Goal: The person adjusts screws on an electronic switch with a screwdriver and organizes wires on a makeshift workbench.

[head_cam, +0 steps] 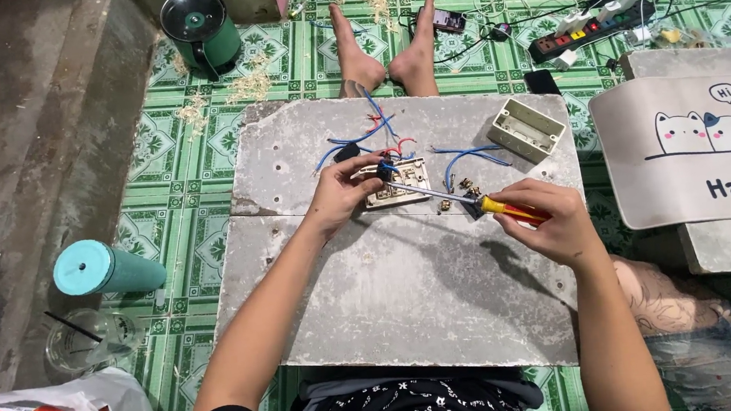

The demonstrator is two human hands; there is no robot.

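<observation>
left hand [342, 190] pinching switch plate [397, 183] at its left edge, plate lying on grey board [409, 291] near far side. right hand [546, 224] gripping screwdriver [463, 200] by handle, tip touching plate. blue wires [468, 155] trailing beside. box [526, 129] sitting right of plate, apart.
</observation>
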